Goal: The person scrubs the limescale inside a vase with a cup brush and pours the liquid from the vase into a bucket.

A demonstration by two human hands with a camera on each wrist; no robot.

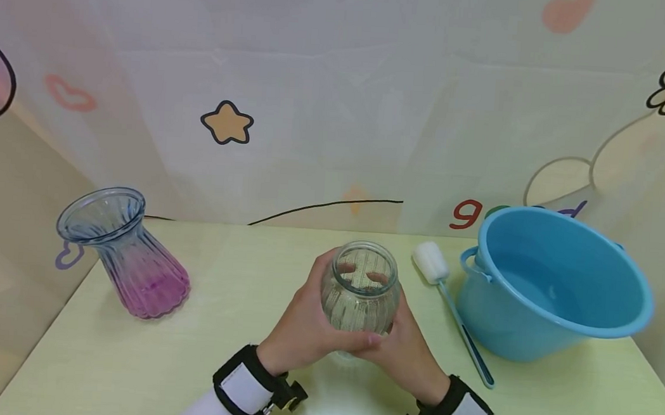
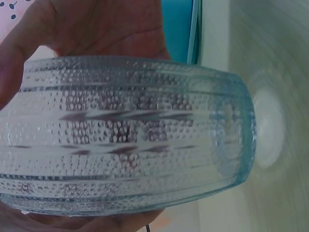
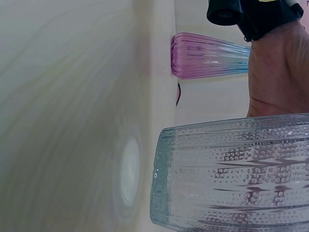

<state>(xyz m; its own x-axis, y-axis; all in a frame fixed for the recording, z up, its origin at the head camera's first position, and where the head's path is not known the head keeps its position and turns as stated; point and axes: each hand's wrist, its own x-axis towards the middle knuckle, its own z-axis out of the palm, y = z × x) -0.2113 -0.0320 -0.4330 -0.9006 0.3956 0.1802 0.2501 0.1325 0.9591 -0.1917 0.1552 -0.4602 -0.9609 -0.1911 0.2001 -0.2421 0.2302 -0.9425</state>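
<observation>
While both hands held the glass jar [image 1: 360,292] above the middle of the table [image 1: 231,366], the worst thing that could happen was a drop. The jar was bumpy, clear glass, and glass can be slippery. If one hand let go too soon, I think the jar could tip, hit the table and crack.

The left hand [image 1: 302,323] wrapped round the jar from 9 o'clock. The right hand [image 1: 404,348] wrapped round it from 3 o'clock. Their fingers curled about the round sides and met at the near side, at 6 o'clock. So both hands were grasping the jar, closed snugly on it and not squeezed into fists. In the left wrist view the palm lay right against the bumpy glass [image 2: 125,135]. In the right wrist view the jar's bottom [image 3: 164,179] looked a little way off the table, not resting on it.

A blue bucket [image 1: 556,288] sat at 3 o'clock, near the right hand. A sponge brush [image 1: 452,310] lay between the jar and the bucket. A swing that way could bump them. A pink and blue vase [image 1: 129,258] stood well apart at 9 o'clock.
</observation>
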